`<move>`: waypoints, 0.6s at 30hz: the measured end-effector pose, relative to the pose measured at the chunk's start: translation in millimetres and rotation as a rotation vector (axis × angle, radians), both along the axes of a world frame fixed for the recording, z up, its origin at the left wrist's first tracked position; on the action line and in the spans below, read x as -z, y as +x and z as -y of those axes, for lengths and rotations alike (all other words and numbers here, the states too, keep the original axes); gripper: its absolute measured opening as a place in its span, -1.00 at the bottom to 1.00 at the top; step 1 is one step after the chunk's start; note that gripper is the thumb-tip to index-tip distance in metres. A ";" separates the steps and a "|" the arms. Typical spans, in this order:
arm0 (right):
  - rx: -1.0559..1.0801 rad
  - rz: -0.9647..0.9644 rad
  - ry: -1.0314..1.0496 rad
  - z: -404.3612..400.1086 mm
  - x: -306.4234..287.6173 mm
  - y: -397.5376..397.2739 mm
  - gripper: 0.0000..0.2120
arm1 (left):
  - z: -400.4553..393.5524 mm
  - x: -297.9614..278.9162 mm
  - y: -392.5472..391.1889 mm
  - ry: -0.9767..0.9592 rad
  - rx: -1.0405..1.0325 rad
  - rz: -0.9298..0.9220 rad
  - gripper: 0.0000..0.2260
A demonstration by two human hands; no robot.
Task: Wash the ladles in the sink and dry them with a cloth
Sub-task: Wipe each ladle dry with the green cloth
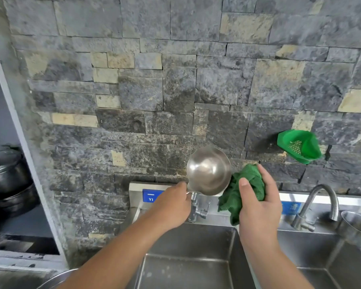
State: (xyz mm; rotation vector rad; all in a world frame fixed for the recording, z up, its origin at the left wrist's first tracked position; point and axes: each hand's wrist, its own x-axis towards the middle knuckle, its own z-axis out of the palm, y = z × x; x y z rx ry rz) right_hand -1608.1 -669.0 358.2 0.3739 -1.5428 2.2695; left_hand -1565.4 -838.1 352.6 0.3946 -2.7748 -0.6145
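The ladle [208, 170] is held up in front of the wall, above the sink, with its round steel bowl on top and the open side facing the camera. The handle end drops down and a bit left into the left hand [171, 205], so the long axis runs roughly vertical, though most of the handle is hidden behind that hand. The left hand's fingers are curled round the handle right under the bowl. Just beside the bowl's right edge, the right hand [258, 197] has a bunched-up green cloth [241, 192] pinched between thumb and fingers, with the cloth touching or nearly touching the rim, hard to say which.

Below is a stainless sink [188, 268] with 2 basins, dull and water-spotted, with a chrome tap [197, 207] behind the ladle and a curved gooseneck tap [319, 203] off to the right. The wall [175, 80] is rough grey stone blocks with tan patches. A green plastic strainer basket [298, 146] hangs on it.
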 end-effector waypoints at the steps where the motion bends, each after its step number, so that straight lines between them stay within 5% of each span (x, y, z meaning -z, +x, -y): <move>1: 0.019 -0.013 -0.004 -2.1 -0.7 -2.3 -0.64 | 3.1 1.5 -1.7 0.088 0.050 0.056 -0.83; 6: 0.173 -0.342 0.230 -9.9 0.9 -10.7 -0.60 | -2.3 13.8 2.4 0.451 0.250 0.091 -0.84; 11: 0.431 -0.966 0.952 7.5 -1.2 -43.8 -0.57 | -28.1 12.3 3.2 0.841 0.360 -0.035 -0.96; 14: 0.440 -0.772 1.240 23.7 9.9 -55.4 -0.43 | -37.0 9.1 1.7 0.845 0.371 -0.038 -0.91; 18: 0.151 -0.686 1.339 30.2 23.0 -57.1 -0.28 | -35.7 13.9 -0.4 0.730 0.301 -0.026 -0.87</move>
